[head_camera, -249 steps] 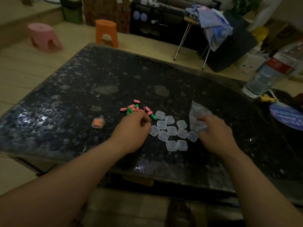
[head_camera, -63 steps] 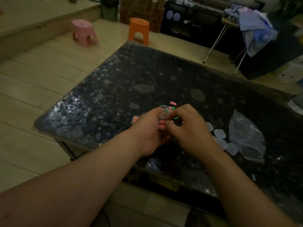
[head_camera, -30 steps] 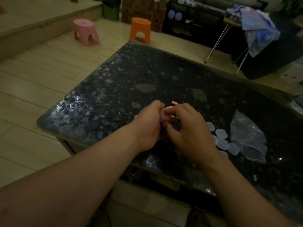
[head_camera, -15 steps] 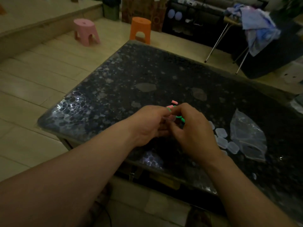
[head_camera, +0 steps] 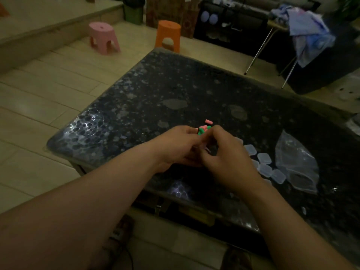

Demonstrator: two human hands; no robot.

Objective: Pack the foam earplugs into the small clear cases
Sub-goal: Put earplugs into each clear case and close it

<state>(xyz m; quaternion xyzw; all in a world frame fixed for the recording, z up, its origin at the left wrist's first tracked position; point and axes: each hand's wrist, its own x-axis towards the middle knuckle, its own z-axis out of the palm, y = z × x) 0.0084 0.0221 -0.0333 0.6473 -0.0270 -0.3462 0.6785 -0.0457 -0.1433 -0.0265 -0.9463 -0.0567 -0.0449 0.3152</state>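
Note:
My left hand and my right hand meet above the dark table, near its front edge. Their curled fingertips pinch a small clear case between them, and the fingers hide most of it. Just beyond the fingertips lies a little heap of pink and green foam earplugs, with one pink earplug a bit farther back. Several empty clear cases lie in a cluster to the right of my right hand.
A crumpled clear plastic bag lies right of the cases. A pink stool and an orange stool stand on the floor beyond the table. A chair with clothes is at the back right.
Both hands have stayed together on the small case and have dropped slightly toward the near edge of the table. The earplug heap now shows just above the fingertips.

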